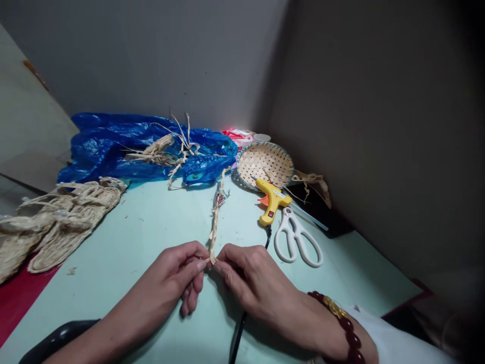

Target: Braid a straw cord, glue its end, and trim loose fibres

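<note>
A pale braid of dried plant fibre (215, 225) runs up the middle of the table, away from me. Its near end is between my hands, where loose strands fan out. My left hand (178, 273) pinches the strands on the left between thumb and forefinger, its other fingers curled below. From the right, my right hand (253, 275) pinches the same end with thumb and fingertips close to the left ones. At the far end, the braid meets a small dark clamp-like piece (220, 198), whose exact kind I cannot make out.
A yellow glue gun (272, 202) leans at a woven basket (265, 164); its black cord passes under my right hand. White-handled scissors (293, 237) lie on the right. Blue plastic bags (102, 136) with dried fibre (155, 151) sit at the back. Woven sandals (76, 217) lie left.
</note>
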The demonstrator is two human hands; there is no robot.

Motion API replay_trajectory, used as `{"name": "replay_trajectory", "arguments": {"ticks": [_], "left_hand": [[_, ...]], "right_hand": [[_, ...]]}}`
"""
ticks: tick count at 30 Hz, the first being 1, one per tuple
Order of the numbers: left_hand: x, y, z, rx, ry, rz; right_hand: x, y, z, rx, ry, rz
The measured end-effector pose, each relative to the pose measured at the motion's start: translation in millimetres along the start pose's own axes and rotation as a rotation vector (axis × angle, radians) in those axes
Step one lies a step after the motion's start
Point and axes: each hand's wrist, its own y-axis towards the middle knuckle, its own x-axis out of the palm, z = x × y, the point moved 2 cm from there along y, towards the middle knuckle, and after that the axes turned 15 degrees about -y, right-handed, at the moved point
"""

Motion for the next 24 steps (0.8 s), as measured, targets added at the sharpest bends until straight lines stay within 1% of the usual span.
{"name": "replay_trajectory", "arguments": {"ticks": [3,7,9,11,13,14,17,19,22,24], "left_hand": [[1.3,1.7,-4.5,0.018,-0.093,0.035],[1.1,2.8,-3.2,0.1,0.005,0.1],[2.2,1.8,-0.1,0.112,0.049,0.135],[4.4,0.6,1.9,0.12,0.08,0.157],[6.7,0.3,1.1,0.135,0.084,0.168],[7.5,0.5,-0.3,0.141,0.078,0.167],[8.4,3.2,-6.3,0.147,0.022,0.122],[7.8,5.4,-8.9,0.144,-0.039,0.088],[6.2,7.1,-9.1,0.118,-0.115,0.062],[4.8,6.8,-7.8,0.134,-0.125,0.056]], "right_hand": [[2.4,-1.1,-1.5,-0.066,-0.034,0.025],[4.7,-4.5,-0.5,-0.187,-0.104,0.058],[4.0,-8.1,0.1,-0.231,-0.203,0.154],[3.0,-12.0,-1.1,-0.298,-0.32,0.304],[3.7,-14.6,-4.4,-0.403,-0.42,0.42],[4.8,-14.9,-6.7,-0.466,-0.465,0.444],[8.9,-12.7,-14.4,-0.643,-0.6,0.429],[10.8,-10.5,-19.1,-0.725,-0.674,0.414],[12.7,-8.8,-22.8,-0.781,-0.752,0.409],[14.0,-9.0,-22.3,-0.797,-0.788,0.387]]}}
